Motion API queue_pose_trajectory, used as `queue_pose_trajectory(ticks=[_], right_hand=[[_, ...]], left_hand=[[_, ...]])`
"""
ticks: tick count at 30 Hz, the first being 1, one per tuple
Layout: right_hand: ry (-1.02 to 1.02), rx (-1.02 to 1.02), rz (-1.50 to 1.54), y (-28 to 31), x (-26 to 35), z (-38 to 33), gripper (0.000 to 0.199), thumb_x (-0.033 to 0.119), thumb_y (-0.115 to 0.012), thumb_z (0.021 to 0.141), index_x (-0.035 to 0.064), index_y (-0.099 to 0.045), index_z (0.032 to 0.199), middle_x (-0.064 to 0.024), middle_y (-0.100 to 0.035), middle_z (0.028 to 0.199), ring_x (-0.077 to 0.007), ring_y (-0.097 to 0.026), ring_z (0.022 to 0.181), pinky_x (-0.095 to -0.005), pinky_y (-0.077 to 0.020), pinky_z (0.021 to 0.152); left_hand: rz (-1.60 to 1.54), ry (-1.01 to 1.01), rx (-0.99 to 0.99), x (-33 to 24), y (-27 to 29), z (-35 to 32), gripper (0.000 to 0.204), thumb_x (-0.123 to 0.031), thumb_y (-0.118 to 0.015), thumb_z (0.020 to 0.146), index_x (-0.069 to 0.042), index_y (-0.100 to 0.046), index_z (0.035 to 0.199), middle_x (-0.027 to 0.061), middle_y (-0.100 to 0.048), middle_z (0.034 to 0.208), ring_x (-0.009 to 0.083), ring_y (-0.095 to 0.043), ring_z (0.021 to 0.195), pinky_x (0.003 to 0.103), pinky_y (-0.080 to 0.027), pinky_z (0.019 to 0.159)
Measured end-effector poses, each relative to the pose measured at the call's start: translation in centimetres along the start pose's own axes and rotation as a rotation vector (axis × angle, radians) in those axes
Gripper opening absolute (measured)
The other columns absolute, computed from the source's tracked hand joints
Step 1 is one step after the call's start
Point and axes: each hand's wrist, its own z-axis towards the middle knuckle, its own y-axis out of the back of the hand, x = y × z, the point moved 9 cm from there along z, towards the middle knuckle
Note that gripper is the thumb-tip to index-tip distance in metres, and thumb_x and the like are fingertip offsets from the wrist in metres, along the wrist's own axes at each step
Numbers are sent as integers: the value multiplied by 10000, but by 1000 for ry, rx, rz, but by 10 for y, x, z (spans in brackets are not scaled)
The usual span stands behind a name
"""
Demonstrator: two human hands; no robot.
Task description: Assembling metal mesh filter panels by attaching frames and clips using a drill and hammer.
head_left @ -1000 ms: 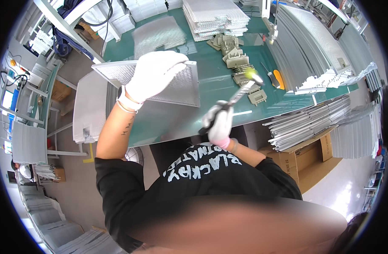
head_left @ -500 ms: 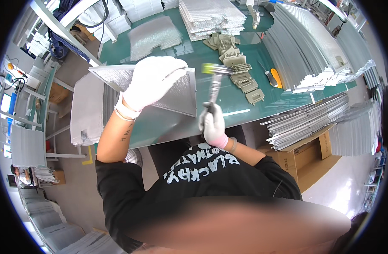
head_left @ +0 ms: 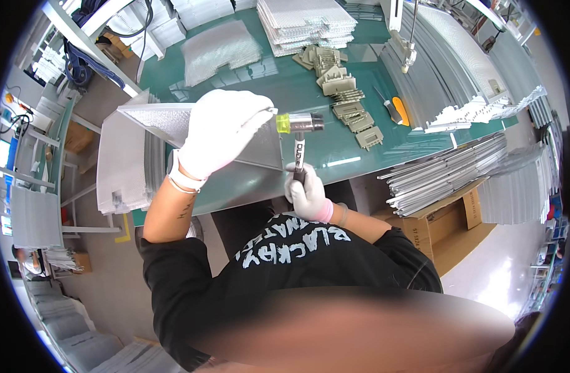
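Observation:
My left hand (head_left: 226,130), in a white glove, is closed over the upper part of a grey metal-framed panel (head_left: 260,148) that stands tilted at the table's front. Its pinched fingertips are at the panel's right edge, and the hand hides much of the panel. My right hand (head_left: 308,194), also gloved, grips a mallet (head_left: 300,149) by the lower handle. The mallet's head lies level, its yellow-green face close by the panel's right edge and my left fingertips. Whether that face touches the edge I cannot tell.
On the green table (head_left: 334,152) lie several grey-green plastic plates (head_left: 353,112) in a row and an orange-handled tool (head_left: 400,112). Panel stacks stand left (head_left: 126,155) and right (head_left: 446,68). Below the right edge are metal strips (head_left: 446,177) and a cardboard box (head_left: 449,230).
The mallet has moved left, its head turning level and coming up to the panel's right edge. My left hand keeps its hold on the panel. The whole view has shifted slightly.

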Motion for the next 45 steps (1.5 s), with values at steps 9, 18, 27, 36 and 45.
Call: queue_pose_trajectory(ticks=[9, 18, 27, 36, 45], right_hand=[[48, 87, -544, 123, 118, 74, 546, 89, -563, 943, -10, -433, 1464, -83, -668, 819, -181, -657, 745, -319, -535, 762], [551, 481, -979, 93, 217, 83, 503, 187, -546, 1013, 4, -462, 1473, -78, -594, 787, -197, -575, 573, -351, -480, 515], [404, 147, -603, 124, 228, 82, 548, 308, -463, 1071, 51, -364, 1545, -95, -620, 798, -125, -536, 531, -230, -420, 490], [333, 59, -649, 132, 224, 66, 561, 95, -546, 1002, -83, -369, 1503, -68, -596, 768, -173, -596, 631, -345, -510, 597], [-201, 435, -1009, 132, 49, 52, 609, 137, -591, 931, 197, -441, 1518, -207, -665, 834, -396, -665, 766, -486, -526, 709]], left_hand=[[161, -19, -223, -13, 2, -19, 589, -384, -845, 703, -56, -685, 1166, 75, -654, 858, 278, -637, 844, 484, -428, 1001], [96, 275, -333, 1, -11, -22, 859, -323, -806, 647, 61, -509, 1356, 39, -572, 732, 240, -570, 733, 442, -414, 958], [146, 200, -456, -4, -7, -28, 890, -322, -799, 631, 65, -494, 1372, 43, -563, 749, 253, -551, 746, 442, -410, 932], [96, 245, -368, 1, -12, -26, 921, -310, -802, 641, 46, -460, 1418, 50, -579, 798, 266, -560, 804, 468, -378, 967], [-101, -108, -339, -33, 14, -53, 301, -224, -814, 590, -192, -514, 599, -62, -484, 560, 201, -495, 589, 403, -403, 758]])
